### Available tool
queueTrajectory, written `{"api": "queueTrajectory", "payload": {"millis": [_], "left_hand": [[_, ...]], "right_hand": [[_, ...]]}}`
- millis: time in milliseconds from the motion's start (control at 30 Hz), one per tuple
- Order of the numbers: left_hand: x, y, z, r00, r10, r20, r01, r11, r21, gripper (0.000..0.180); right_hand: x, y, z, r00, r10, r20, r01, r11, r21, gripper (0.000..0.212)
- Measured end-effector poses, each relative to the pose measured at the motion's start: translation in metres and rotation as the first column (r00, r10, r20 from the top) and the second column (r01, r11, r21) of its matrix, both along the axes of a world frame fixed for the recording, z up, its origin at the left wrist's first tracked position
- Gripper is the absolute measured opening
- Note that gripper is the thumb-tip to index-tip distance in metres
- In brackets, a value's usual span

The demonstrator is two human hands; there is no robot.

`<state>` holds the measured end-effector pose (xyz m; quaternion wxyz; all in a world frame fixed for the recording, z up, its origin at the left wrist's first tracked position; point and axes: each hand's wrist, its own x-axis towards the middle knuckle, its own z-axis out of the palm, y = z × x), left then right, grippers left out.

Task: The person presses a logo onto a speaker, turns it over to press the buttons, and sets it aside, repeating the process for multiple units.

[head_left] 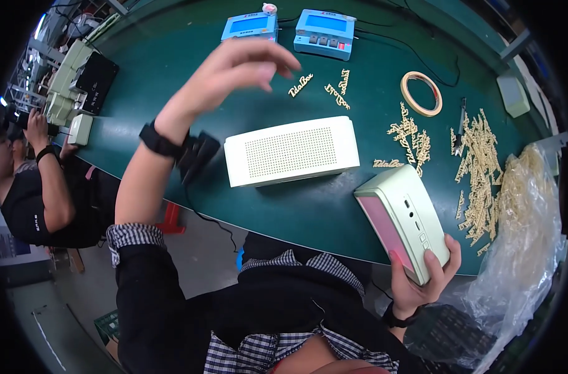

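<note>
My left hand (pixel 237 70) is raised over the far middle of the table, fingers loosely curved and apart, slightly blurred, holding nothing. Beyond it stand two light-blue boxes with screens, one of them a blue device (pixel 324 34) with a row of buttons. My right hand (pixel 426 274) grips the near end of a pale green box-shaped speaker (pixel 415 215). That one is tilted, showing a side with ports and a pinkish front. Between the hands a second pale speaker (pixel 290 153) rests on the table, its dotted grille facing up. Both wrists wear dark bands.
Gold script-lettering pieces (pixel 480 174) are heaped at the right, with smaller groups nearer the middle. A clear plastic bag (pixel 524 230), a tape roll (pixel 421 93) and a pen-like tool (pixel 461 124) lie there too. At the left sits another person (pixel 44 181) handling a pale box.
</note>
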<state>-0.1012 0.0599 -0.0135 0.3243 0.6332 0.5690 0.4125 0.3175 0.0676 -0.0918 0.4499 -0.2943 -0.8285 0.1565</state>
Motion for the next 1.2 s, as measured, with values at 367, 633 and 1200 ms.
{"api": "queueTrajectory", "payload": {"millis": [367, 633, 1200], "left_hand": [[-0.012, 0.044, -0.051, 0.752, 0.047, -0.658, -0.159, 0.981, -0.112, 0.025], [0.000, -0.028, -0.003, 0.957, 0.236, -0.167, -0.216, 0.968, 0.129, 0.012], [0.019, -0.051, -0.015, 0.975, -0.088, 0.206, 0.100, 0.994, -0.051, 0.017]], "right_hand": [[-0.003, 0.002, 0.007, 0.994, -0.019, 0.104, 0.017, 1.000, 0.017, 0.068], [0.001, 0.008, -0.007, 0.998, -0.008, 0.059, 0.004, 0.997, 0.076, 0.067], [0.003, 0.011, -0.024, 0.998, 0.013, -0.054, -0.006, 0.992, 0.124, 0.071]]}}
